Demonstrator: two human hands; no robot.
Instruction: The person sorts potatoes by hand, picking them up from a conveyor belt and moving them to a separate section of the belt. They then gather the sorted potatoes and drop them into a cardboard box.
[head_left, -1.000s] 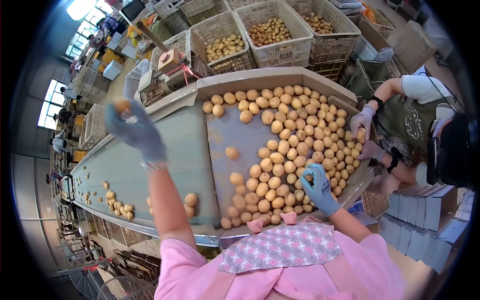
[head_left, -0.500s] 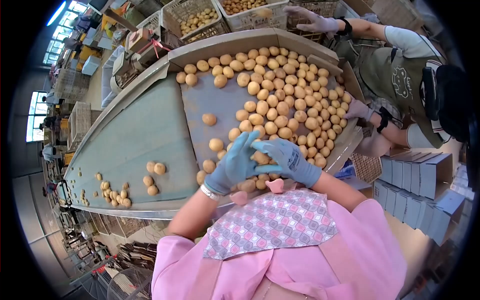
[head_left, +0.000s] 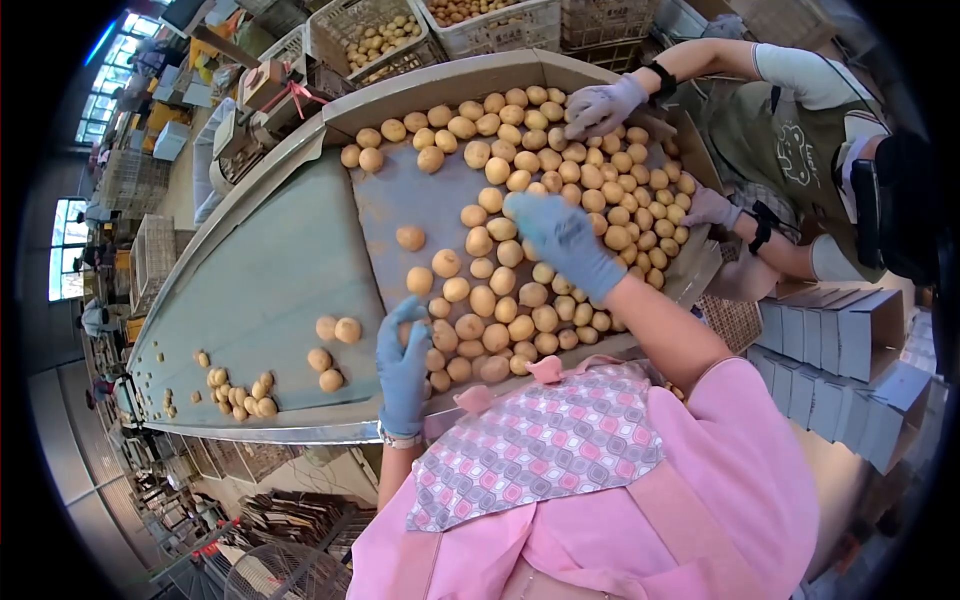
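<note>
The desk (head_left: 400, 200) beside the conveyor belt (head_left: 270, 280) carries the heap of round tan produce (head_left: 560, 170) as before. The co-worker's gloved hand (head_left: 600, 105), which was up at the crates (head_left: 490, 20) half a second ago, now rests on the heap's far side. The person's own hands, then joined at the near edge, have parted: the right hand (head_left: 560, 240) lies palm down with fingers extended over the middle of the heap, and the left hand (head_left: 403, 365) stands at the desk's near-left edge, fingers curled among the nearest pieces, grip not determinable.
</note>
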